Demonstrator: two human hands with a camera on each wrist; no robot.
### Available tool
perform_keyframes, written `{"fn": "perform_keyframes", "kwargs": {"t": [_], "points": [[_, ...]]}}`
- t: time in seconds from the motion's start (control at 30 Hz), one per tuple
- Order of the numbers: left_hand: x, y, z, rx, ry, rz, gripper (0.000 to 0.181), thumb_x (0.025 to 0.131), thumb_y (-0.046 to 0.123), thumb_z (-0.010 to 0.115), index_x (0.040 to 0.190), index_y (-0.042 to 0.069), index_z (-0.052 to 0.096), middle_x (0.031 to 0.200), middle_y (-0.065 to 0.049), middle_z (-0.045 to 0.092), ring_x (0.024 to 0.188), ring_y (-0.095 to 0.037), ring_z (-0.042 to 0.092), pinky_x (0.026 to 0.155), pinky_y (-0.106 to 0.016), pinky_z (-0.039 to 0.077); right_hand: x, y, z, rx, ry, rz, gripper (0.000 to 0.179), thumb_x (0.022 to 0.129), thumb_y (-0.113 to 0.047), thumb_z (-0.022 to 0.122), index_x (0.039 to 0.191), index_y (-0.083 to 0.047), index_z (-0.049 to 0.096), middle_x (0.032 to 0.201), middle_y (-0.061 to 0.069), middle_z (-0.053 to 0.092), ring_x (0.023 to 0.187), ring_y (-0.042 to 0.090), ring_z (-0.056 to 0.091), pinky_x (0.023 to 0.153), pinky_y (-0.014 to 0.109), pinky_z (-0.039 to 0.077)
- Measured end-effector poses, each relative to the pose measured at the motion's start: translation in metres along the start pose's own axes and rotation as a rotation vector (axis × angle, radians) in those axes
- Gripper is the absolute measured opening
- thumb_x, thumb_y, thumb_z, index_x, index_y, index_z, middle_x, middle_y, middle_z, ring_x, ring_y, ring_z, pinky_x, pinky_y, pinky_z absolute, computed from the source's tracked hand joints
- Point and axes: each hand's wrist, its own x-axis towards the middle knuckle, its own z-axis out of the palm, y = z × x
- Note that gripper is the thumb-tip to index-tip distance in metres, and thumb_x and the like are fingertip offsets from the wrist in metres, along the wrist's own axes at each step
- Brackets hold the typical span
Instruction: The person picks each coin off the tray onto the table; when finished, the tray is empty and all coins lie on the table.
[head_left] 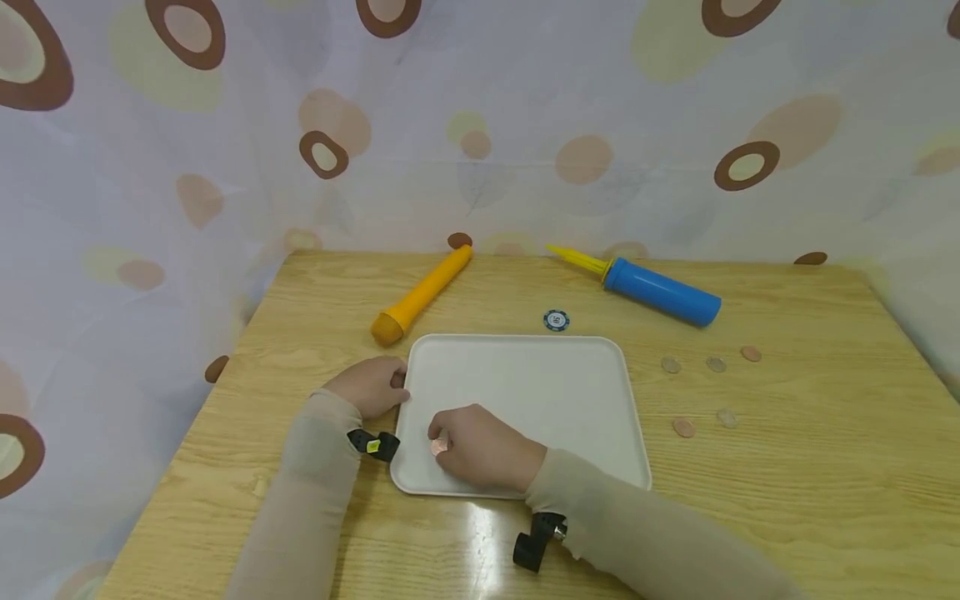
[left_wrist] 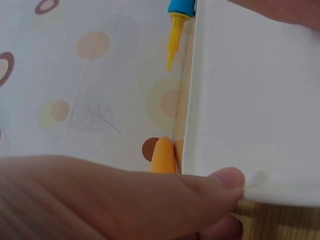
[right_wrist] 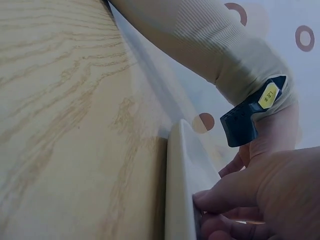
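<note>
A white tray lies on the wooden table. My left hand holds its left rim, and in the left wrist view the thumb lies over the rim with a finger below it. Over the near left part of the tray, my right hand pinches a copper-coloured coin between thumb and fingers, low at the tray's surface. From the right wrist camera the right hand shows just inside the tray's wall; its fingers mostly hide the coin there.
Several loose coins lie right of the tray. Behind it are a blue and white poker chip, an orange microphone-shaped stick and a blue hand pump with a yellow nozzle. A patterned curtain hangs around the table.
</note>
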Motion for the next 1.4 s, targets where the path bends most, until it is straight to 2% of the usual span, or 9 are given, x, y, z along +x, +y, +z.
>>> {"fn": "perform_keyframes", "kwargs": {"t": [0.13,0.27,0.43,0.67,0.8,0.9,1.0,1.13,1.4], "points": [[0.002,0.000,0.000,0.001,0.002,0.000,0.019,0.097,0.019,0.065,0.111,0.006,0.061,0.090,-0.004,0.056,0.085,-0.021,0.052,0.073,-0.034,0.039,0.002,0.002,-0.001,-0.030,-0.003,0.017,0.012,0.090,-0.009,0.068,0.101,-0.006,0.069,0.082,-0.001,0.063,0.071,0.011,0.053,0.070,0.025,0.046],[0.002,-0.001,0.000,0.004,0.003,-0.001,0.017,0.097,0.019,0.065,0.109,0.006,0.060,0.088,-0.004,0.055,0.084,-0.021,0.052,0.072,-0.034,0.038,0.002,0.004,-0.002,-0.027,0.014,-0.003,0.003,0.090,-0.011,0.069,0.092,-0.011,0.066,0.073,-0.004,0.054,0.068,0.010,0.049,0.066,0.025,0.042],[0.002,-0.001,0.000,0.006,0.001,-0.004,0.017,0.097,0.019,0.065,0.108,0.006,0.060,0.087,-0.004,0.054,0.083,-0.021,0.052,0.072,-0.033,0.038,-0.002,0.010,-0.004,0.074,0.013,-0.020,0.009,0.090,-0.010,0.071,0.086,-0.016,0.065,0.072,-0.008,0.056,0.067,0.007,0.050,0.065,0.023,0.044],[0.000,-0.001,0.001,0.006,-0.006,-0.026,0.022,0.097,0.020,0.065,0.113,0.006,0.061,0.091,-0.005,0.057,0.086,-0.022,0.053,0.075,-0.034,0.040,-0.011,0.021,-0.012,0.206,0.000,0.037,0.005,0.091,-0.021,0.075,0.088,-0.020,0.072,0.077,-0.013,0.065,0.075,0.005,0.059,0.074,0.025,0.049],[0.001,-0.001,0.001,0.005,-0.005,-0.037,0.027,0.097,0.020,0.066,0.120,0.005,0.061,0.094,-0.004,0.058,0.089,-0.022,0.053,0.077,-0.036,0.041,-0.020,0.029,-0.021,0.296,-0.026,0.084,0.008,0.089,-0.026,0.077,0.086,-0.020,0.073,0.074,-0.010,0.068,0.069,0.008,0.062,0.066,0.026,0.050],[0.002,-0.002,0.001,0.005,-0.001,-0.022,0.029,0.097,0.020,0.066,0.121,0.005,0.061,0.095,-0.004,0.058,0.089,-0.022,0.053,0.078,-0.036,0.041,-0.028,0.037,-0.032,0.354,-0.037,0.126,0.010,0.089,-0.027,0.078,0.086,-0.019,0.072,0.073,-0.005,0.069,0.065,0.011,0.063,0.063,0.028,0.049],[0.003,-0.002,0.001,0.010,-0.001,-0.014,0.028,0.097,0.020,0.066,0.120,0.005,0.062,0.094,-0.004,0.058,0.089,-0.022,0.053,0.078,-0.036,0.041,-0.037,0.043,-0.045,0.365,-0.035,0.151,0.012,0.089,-0.028,0.078,0.086,-0.018,0.071,0.074,-0.003,0.070,0.066,0.012,0.063,0.064,0.029,0.049],[0.003,-0.003,0.000,0.017,0.007,-0.026,0.028,0.097,0.021,0.066,0.121,0.006,0.061,0.094,-0.004,0.058,0.089,-0.022,0.053,0.078,-0.036,0.041,-0.048,0.051,-0.059,0.362,-0.016,0.142,0.016,0.088,-0.028,0.079,0.087,-0.015,0.071,0.075,0.000,0.070,0.066,0.014,0.062,0.062,0.029,0.048],[0.000,0.001,0.000,0.000,0.000,-0.016,0.029,0.098,0.019,0.065,0.123,0.004,0.061,0.097,-0.004,0.059,0.090,-0.022,0.053,0.080,-0.036,0.042,-0.067,0.074,-0.066,0.376,0.004,0.136,0.015,0.088,-0.027,0.079,0.088,-0.014,0.072,0.074,0.000,0.068,0.067,0.013,0.058,0.059,0.026,0.048]]}}
